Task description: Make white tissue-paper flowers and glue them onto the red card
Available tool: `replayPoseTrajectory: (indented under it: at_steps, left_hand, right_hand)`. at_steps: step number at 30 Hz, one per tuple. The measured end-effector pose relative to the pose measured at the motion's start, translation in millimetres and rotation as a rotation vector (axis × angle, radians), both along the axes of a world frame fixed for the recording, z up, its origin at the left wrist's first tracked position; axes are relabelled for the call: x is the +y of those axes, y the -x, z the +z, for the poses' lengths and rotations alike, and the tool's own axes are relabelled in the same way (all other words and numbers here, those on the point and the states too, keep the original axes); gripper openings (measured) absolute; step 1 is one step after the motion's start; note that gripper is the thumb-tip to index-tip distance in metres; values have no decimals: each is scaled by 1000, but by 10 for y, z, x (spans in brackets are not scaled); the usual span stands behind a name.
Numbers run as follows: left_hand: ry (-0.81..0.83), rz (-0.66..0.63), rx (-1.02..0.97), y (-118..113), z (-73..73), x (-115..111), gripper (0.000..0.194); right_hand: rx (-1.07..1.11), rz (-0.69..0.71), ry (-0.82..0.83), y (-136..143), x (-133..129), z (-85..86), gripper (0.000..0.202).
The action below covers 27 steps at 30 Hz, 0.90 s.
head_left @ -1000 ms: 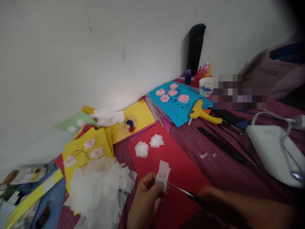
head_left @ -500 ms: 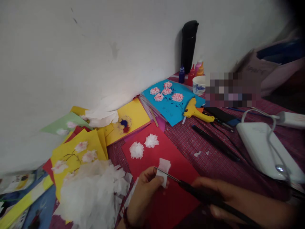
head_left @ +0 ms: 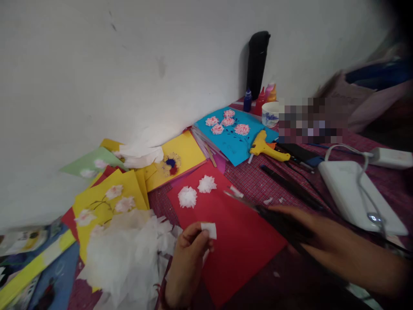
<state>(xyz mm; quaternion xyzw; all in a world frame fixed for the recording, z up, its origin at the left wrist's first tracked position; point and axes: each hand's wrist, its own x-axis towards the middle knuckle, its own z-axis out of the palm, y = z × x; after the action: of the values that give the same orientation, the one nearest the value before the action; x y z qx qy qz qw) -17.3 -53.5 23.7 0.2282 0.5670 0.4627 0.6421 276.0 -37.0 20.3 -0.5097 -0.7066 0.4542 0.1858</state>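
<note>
My left hand (head_left: 192,258) pinches a small folded piece of white tissue paper (head_left: 209,230) between thumb and fingers, above the red paper sheet (head_left: 245,254). In my right hand (head_left: 309,234) is a pair of dark-handled scissors (head_left: 271,221), blurred, with the thin metal tips pointing left over the sheet's right side. Close to those tips is a small white scrap (head_left: 237,191); whether it touches them I cannot tell. Two fluffy white paper flowers (head_left: 187,196) (head_left: 207,184) sit at the sheet's far end.
A large heap of white tissue pieces (head_left: 125,258) lies left of my left hand. Behind are yellow cards with flowers (head_left: 129,189), a blue flower picture (head_left: 237,150), a yellow glue gun (head_left: 267,148) and paint bottles (head_left: 247,101). A white power bank (head_left: 358,193) lies at right.
The tissue in my left hand is shorter, and a white scrap now shows near the scissor tips. My right hand has moved the scissors up and away from my left hand.
</note>
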Motion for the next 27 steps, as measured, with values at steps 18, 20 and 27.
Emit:
replayPoseTrajectory:
  at_steps: [18,20,27]
  left_hand:
    - [-4,-23,66,4,-124,-71,33]
    - [-4,-37,81,-34,-85,-70,32]
    - [-49,-61,99,-54,-36,-98,25]
  right_hand:
    - [-418,6,-427,145,-16,-54,44]
    - [-218,-26,-356,288,-21,37,29]
    - [493,43,318,991,176,129,11]
